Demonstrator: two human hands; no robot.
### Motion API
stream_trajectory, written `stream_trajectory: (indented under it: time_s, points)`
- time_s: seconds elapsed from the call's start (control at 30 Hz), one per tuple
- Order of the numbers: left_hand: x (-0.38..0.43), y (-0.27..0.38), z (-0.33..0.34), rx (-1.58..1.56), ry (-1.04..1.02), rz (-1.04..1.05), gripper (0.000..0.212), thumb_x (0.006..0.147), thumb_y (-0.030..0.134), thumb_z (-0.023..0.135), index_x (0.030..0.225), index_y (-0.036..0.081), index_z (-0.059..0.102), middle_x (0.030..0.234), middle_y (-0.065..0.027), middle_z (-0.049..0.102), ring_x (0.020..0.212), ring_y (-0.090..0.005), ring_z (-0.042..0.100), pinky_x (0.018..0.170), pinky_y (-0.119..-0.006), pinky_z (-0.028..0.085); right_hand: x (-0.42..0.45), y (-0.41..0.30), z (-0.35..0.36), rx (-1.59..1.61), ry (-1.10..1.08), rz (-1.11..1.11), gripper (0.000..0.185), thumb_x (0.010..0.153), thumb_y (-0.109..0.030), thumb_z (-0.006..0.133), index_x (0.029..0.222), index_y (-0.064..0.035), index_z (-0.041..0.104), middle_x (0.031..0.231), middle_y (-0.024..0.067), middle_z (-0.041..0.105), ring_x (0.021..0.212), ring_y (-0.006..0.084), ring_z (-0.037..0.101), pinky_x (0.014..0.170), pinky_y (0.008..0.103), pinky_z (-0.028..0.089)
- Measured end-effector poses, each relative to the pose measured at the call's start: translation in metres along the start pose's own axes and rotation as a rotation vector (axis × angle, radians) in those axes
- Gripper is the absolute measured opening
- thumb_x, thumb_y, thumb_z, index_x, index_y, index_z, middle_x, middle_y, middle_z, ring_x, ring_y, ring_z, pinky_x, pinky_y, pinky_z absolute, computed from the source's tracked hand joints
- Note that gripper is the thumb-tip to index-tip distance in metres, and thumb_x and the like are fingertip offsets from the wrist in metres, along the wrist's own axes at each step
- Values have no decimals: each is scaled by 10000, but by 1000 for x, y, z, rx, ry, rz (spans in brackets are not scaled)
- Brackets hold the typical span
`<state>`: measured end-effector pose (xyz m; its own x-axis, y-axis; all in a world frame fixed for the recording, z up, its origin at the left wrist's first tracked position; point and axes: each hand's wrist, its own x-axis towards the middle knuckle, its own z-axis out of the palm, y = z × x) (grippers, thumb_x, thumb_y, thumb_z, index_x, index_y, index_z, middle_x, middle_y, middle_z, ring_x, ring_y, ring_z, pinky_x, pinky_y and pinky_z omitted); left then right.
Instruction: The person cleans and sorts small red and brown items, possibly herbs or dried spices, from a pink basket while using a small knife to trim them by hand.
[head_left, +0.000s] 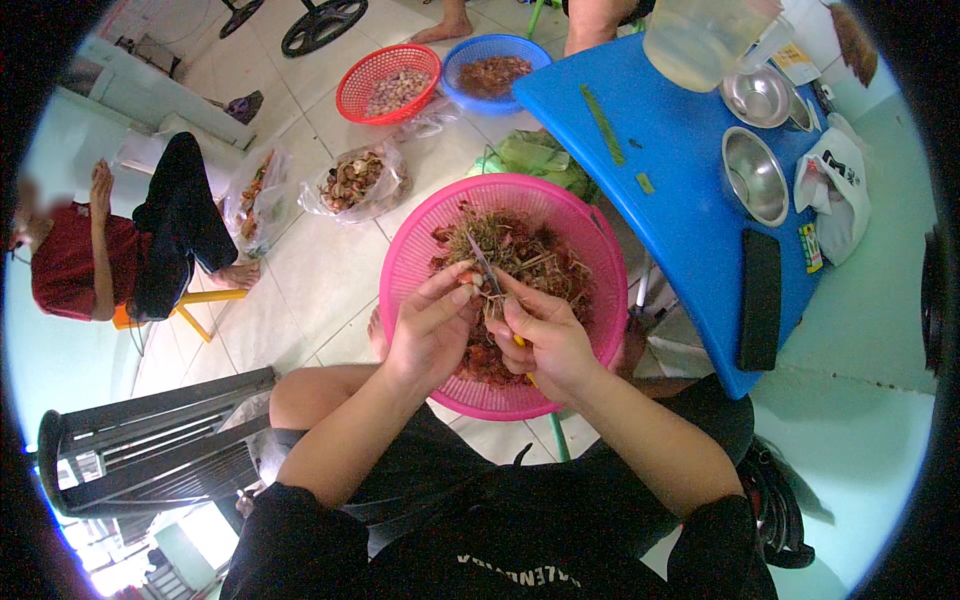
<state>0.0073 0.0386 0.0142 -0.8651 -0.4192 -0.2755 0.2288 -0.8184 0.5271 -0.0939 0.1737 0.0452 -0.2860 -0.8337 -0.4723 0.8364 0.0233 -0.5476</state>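
My left hand (433, 321) pinches a small reddish-white bulb, apparently a shallot (471, 278), between thumb and fingertips. In my right hand (551, 334) is a small knife (484, 262) with a yellow handle, its blade pointing up and away from me beside the bulb. Thin dry roots or stalks hang by the right fingertips. Both hands are over a pink plastic basket (394, 300) in front of my lap. Inside it lies a heap of reddish bulbs and dry stalks (517, 244), partly hidden by my hands.
A blue table (637, 165) to the right bears steel bowls (756, 176), a plastic jug (701, 41) and a black case (759, 300). Beyond my basket are a red basket (349, 94) of small bulbs, a blue basket (457, 90) and a scrap bag (360, 180). A person (90, 255) sits left.
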Motion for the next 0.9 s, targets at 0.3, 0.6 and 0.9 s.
stream_trajectory:
  time_s: [0.3, 0.6, 0.9]
  points:
    - [0, 4, -4, 41, 24, -35, 268, 890, 4, 559, 1158, -6, 568, 1086, -104, 637, 1027, -185, 592, 945, -323, 439, 9, 3, -12, -783, 67, -511, 406, 970, -144, 490, 1335, 32, 470, 1063, 69, 643, 940, 126, 573, 895, 268, 435]
    - [6, 0, -3, -2, 53, -98, 234, 934, 80, 499, 1146, 9, 564, 1077, -88, 617, 1030, -190, 566, 945, -321, 415, 8, 8, -8, -526, 70, -246, 404, 967, -136, 499, 1348, -2, 476, 831, -12, 583, 737, 66, 495, 682, 233, 437]
    - [6, -6, -2, 130, 87, -66, 223, 960, 134, 515, 1150, 24, 551, 1064, -80, 621, 1017, -215, 577, 960, -367, 440, 6, 8, -6, -454, 57, -257, 429, 963, -157, 517, 1370, -31, 464, 736, -71, 485, 633, 29, 412, 564, 186, 350]
